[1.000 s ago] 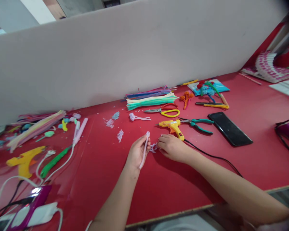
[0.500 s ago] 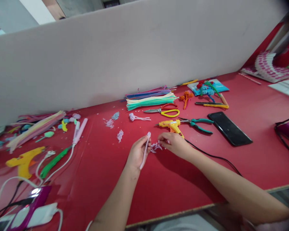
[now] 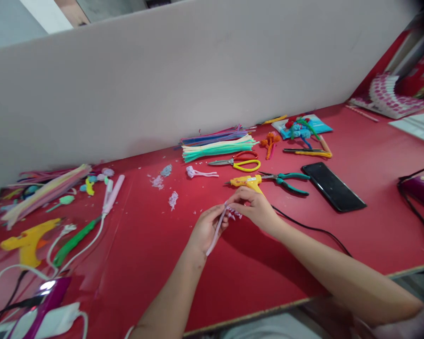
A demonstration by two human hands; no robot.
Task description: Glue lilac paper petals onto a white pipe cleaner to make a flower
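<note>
My left hand [image 3: 207,230] is closed around a pale lilac pipe cleaner [image 3: 216,233], which lies slantwise across the palm with its lower end near the wrist. The fingers of my right hand [image 3: 254,209] are pinched together at the upper end of that pipe cleaner; whatever sits between them is hidden. Just below these fingers lies a small heap of short lilac pipe cleaner pieces [image 3: 235,214], partly covered by both hands. A yellow glue gun [image 3: 245,181] rests right behind my right hand. Farther back is a lilac pipe cleaner flower [image 3: 191,172] with thin stems.
Scissors [image 3: 247,164], teal-handled pliers [image 3: 286,181] and a black phone [image 3: 334,187] lie beyond my right arm. Pipe cleaner bundles [image 3: 217,148] line the white partition [image 3: 198,80]. Left are another glue gun [image 3: 30,242], cables and a pink hot tool [image 3: 113,195].
My right hand has moved left from beside the lilac pieces to the tip of the pipe cleaner, meeting my left hand. The view has shifted slightly.
</note>
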